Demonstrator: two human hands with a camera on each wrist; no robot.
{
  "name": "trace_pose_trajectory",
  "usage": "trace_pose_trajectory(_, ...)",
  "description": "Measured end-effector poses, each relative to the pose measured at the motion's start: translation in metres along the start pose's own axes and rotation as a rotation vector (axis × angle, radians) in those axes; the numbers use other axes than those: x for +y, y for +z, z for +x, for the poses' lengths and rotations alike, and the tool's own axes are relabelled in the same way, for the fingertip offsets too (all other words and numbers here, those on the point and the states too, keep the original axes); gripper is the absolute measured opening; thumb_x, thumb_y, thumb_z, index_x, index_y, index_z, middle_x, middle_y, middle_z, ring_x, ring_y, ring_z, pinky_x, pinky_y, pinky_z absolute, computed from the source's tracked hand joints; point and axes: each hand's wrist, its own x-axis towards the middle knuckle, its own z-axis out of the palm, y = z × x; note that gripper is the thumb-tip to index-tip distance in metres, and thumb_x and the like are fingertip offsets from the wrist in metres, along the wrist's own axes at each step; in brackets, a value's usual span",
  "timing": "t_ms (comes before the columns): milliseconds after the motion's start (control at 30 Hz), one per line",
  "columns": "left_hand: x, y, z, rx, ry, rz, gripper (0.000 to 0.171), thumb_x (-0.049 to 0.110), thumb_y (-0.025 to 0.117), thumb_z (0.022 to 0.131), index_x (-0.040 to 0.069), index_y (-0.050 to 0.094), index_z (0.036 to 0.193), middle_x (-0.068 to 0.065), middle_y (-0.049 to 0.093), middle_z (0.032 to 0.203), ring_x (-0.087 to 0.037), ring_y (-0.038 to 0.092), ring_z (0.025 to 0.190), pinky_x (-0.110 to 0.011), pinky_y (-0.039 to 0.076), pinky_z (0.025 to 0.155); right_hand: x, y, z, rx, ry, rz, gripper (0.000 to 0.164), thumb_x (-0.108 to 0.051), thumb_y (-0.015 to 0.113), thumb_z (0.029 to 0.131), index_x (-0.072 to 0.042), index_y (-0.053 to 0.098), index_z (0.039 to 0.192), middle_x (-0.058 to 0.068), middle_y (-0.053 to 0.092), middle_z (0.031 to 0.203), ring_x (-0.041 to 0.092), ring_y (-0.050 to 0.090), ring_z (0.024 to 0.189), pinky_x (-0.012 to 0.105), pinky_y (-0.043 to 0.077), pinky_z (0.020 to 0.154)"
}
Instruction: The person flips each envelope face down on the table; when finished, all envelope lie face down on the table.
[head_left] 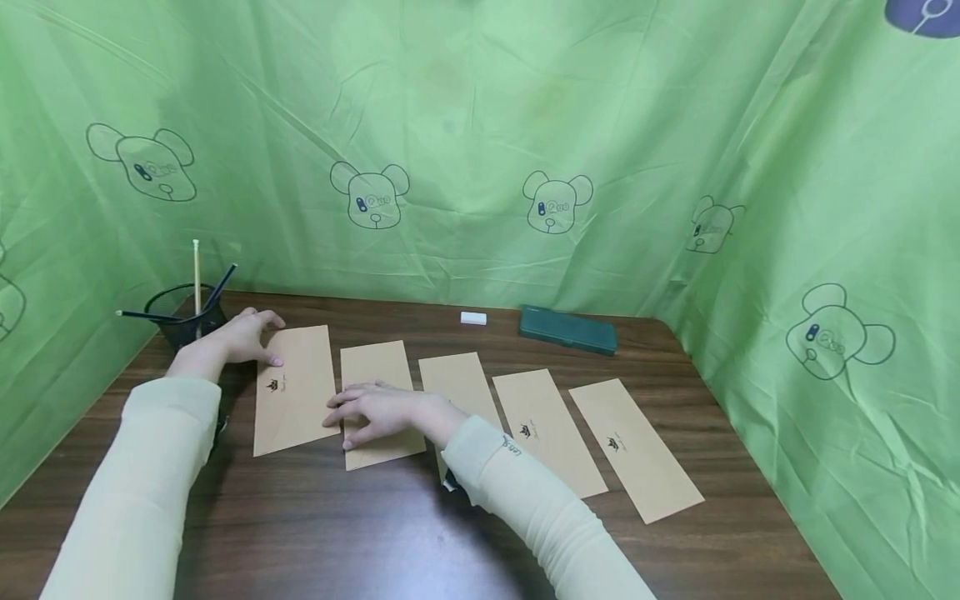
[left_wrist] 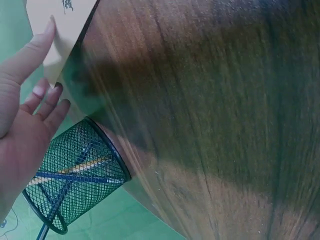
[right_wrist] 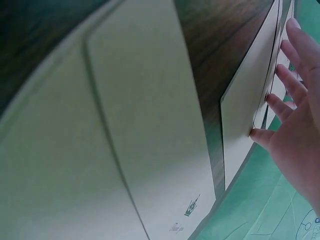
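Several tan envelopes lie in a fanned row on the table. My left hand (head_left: 238, 337) is at the upper left corner of the leftmost envelope (head_left: 300, 417), thumb on its face and fingers spread near its top edge; in the left wrist view the corner lies between thumb and fingers. Over the second envelope (head_left: 375, 362) rests my right hand (head_left: 382, 412), fingers spread, fingertips reaching the leftmost envelope's right edge. Its wrist and sleeve partly cover the third envelope (head_left: 453, 375). The fourth envelope (head_left: 551, 442) and fifth envelope (head_left: 637, 450) bear small dark crown prints.
A black mesh pen cup (left_wrist: 82, 175) holding pencils stands beside my left hand, at the table's back left. Along the back lie a white eraser (head_left: 473, 318) and a dark green case (head_left: 567, 329). A green curtain (head_left: 465, 125) surrounds the wooden table (head_left: 337, 533).
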Motion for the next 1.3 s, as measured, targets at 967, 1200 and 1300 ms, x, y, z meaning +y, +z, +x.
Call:
trace_pose_trajectory(967, 0.000, -0.024, -0.006, 0.199, 0.193, 0.067, 0.025, -0.008, 0.061, 0.082, 0.000, 0.066, 0.106, -0.026, 0.059, 0.110, -0.042, 0.054, 0.102, -0.057, 0.041, 0.087, -0.004, -0.004, 0.001, 0.130, -0.021, 0.180, 0.075, -0.048, 0.059, 0.089, -0.027, 0.022, 0.150, -0.008, 0.034, 0.150, 0.004, 0.030, 0.136, 0.021, 0.017, 0.113)
trace_pose_trajectory(1200, 0.004, -0.031, -0.009, 0.240, 0.150, 0.025, 0.017, 0.000, 0.065, 0.083, -0.001, 0.065, 0.100, -0.023, 0.061, 0.103, -0.039, 0.056, 0.097, -0.055, 0.041, 0.085, -0.008, -0.003, 0.005, 0.219, -0.044, 0.310, 0.080, -0.044, 0.061, 0.089, -0.027, 0.013, 0.151, -0.003, 0.043, 0.145, 0.005, 0.038, 0.132, 0.018, 0.026, 0.109)
trace_pose_trajectory(1300, 0.005, -0.032, -0.009, 0.254, 0.133, -0.028, 0.018, 0.005, 0.067, 0.084, -0.001, 0.062, 0.100, -0.021, 0.062, 0.100, -0.037, 0.057, 0.094, -0.053, 0.041, 0.083, -0.011, -0.005, 0.004, 0.265, -0.038, 0.391, 0.082, -0.042, 0.062, 0.089, -0.030, 0.010, 0.151, 0.000, 0.044, 0.145, 0.008, 0.049, 0.125, 0.017, 0.034, 0.103)
